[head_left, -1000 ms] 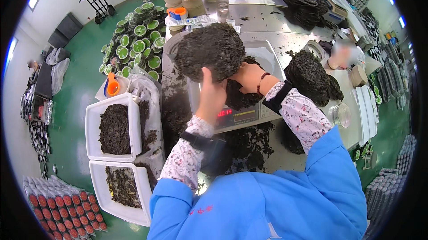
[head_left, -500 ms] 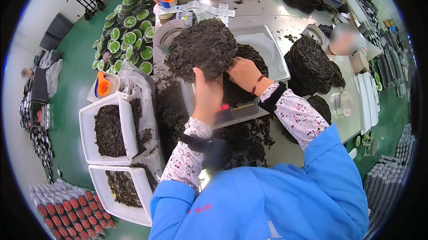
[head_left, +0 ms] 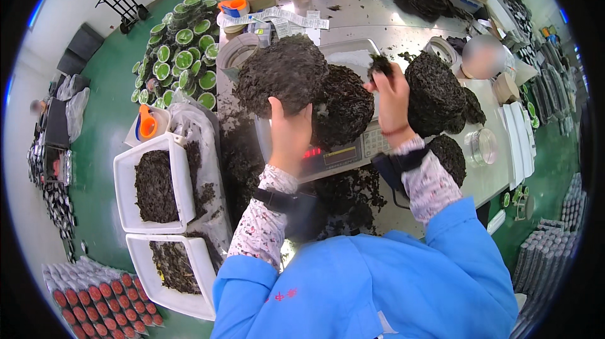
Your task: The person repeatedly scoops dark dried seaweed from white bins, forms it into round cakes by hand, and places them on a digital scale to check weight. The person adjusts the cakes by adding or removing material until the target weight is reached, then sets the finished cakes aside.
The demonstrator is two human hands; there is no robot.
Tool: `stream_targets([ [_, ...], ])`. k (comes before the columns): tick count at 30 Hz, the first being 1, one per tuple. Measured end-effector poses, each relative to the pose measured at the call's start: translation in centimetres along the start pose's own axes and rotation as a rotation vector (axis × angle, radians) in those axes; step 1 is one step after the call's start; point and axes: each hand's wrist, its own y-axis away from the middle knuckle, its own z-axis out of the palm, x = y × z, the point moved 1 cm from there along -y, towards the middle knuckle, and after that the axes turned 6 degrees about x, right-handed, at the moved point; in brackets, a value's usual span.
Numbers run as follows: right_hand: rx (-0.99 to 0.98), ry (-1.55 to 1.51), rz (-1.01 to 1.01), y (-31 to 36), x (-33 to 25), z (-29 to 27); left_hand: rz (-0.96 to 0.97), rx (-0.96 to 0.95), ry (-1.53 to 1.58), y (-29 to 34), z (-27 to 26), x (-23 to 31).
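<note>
A worker's left hand (head_left: 290, 140) gripped a dark disc (head_left: 280, 74) of pressed, leafy material by its near edge, thumb on the facing side and the other fingers partly hidden, while the right hand (head_left: 393, 99), well apart from it, pinched a small tuft (head_left: 380, 65) of similar stuff between thumb and fingertips. The disc was held just beyond the left hand, in front of the left part of a digital scale (head_left: 376, 142), whose lit display (head_left: 311, 152) showed just right of that hand's wrist. Between the hands, a second disc (head_left: 346, 103) rested on the scale; whether the two discs touched could not be told. Right of the right hand stood a dark stack (head_left: 433, 93), with a clear round dish (head_left: 484, 147) on its near side. Well left of the left hand sat a white bin (head_left: 184, 181) and a second white bin (head_left: 203, 270), both holding dark leaf. Loose flakes (head_left: 350, 197) littered the area nearer the body than either hand.

Such handling appeared to call for a light touch: the crumbly-looking disc seemed best borne on a broad, level palm, a hard squeeze being likely to shed flakes. A close, gathered pinch looked soundest for the tuft, keeping stray bits off the scale.
</note>
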Motion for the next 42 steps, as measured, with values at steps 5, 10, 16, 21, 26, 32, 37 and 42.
stream_targets([
  [5,-0.506,0.515,-0.789,10.6,-6.3,-0.6,0.02,-0.128,0.136,2.8,3.9,2.5],
  [10,-0.987,0.754,-0.862,14.7,-1.7,-1.3,0.202,-0.185,-0.008,7.2,5.1,8.6],
  [16,-0.653,1.221,-0.828,6.1,-0.3,-1.6,0.227,-0.042,-0.098,8.6,4.0,10.5],
  [21,-0.536,1.174,-1.032,7.8,-2.4,-6.9,0.115,-0.041,-0.108,5.2,4.1,6.5],
  [26,-0.236,1.246,-0.854,11.4,-11.4,-16.0,0.16,0.249,-0.476,5.2,1.9,3.0],
  [32,0.2,1.523,-0.746,14.5,-14.0,-26.2,0.571,0.529,-1.077,10.2,-13.1,4.9],
  [37,-0.101,1.682,-0.405,18.6,-3.7,-31.4,0.222,0.793,-1.696,15.5,-29.7,3.4],
  [42,-0.346,1.523,-0.241,23.5,-1.5,-28.6,-0.041,0.896,-2.193,18.3,-29.0,-1.1],
])
